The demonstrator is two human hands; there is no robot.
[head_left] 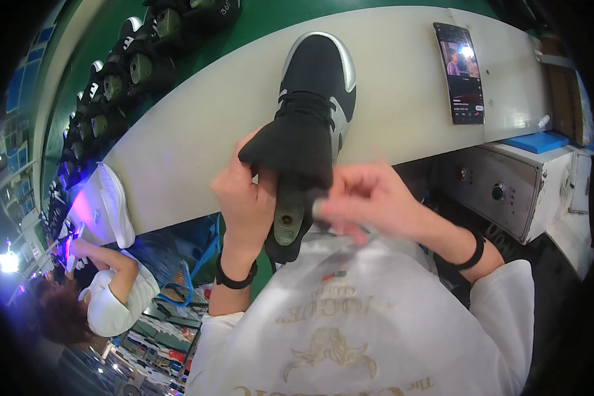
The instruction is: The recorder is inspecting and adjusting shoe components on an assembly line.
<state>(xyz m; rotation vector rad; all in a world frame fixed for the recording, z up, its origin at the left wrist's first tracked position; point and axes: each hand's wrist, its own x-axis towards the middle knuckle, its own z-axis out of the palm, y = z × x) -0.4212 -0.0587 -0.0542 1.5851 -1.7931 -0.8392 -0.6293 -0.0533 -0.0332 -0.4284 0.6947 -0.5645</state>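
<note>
A black and silver shoe upper (310, 79) is stretched over a dark green last (288, 210), toe pointing away from me, above the white table. Its black tongue (290, 145) is folded back toward me, and the laces are in place. My left hand (244, 191) grips the left side of the shoe near the opening, fingers tucked under the tongue. At the heel's right side is my right hand (369, 198), its fingers curled in and smeared by motion. Something small and pale shows at its thumb tip, too blurred to name.
On the white table (396, 72) lies a phone (462, 76) playing a video. A control box (501, 185) with knobs stands at right. Black shoes on lasts (138, 69) line the far left. A white sole (114, 204) lies near a seated co-worker (119, 297).
</note>
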